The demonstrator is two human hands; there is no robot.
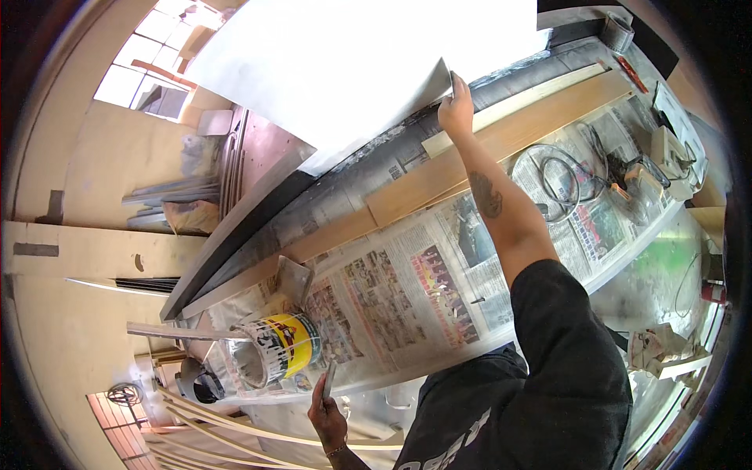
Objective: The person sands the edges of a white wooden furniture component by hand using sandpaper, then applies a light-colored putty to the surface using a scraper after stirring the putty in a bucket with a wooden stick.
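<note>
My right hand (456, 110) reaches out to the large white panel (352, 70) at the far side. Its fingers are closed on a thin grey triangular piece (435, 83) lying against the panel's face; I cannot tell whether it is a spreader blade. Low at the near edge of the table, my left hand (329, 419) grips a narrow flat grey scraper (330, 377), held upright. Just left of that hand, a yellow and white can (288, 345) smeared with grey lies tilted, its mouth toward the left. A stick (184, 332) juts out by the can's mouth.
Newspaper (376, 290) covers the table. Long wooden boards (501, 133) lie across it. At the right are a coiled cable (560, 176) and a power tool (644, 184). A grey-stained block (294, 278) is beside the can. A tape roll (617, 33) sits far right.
</note>
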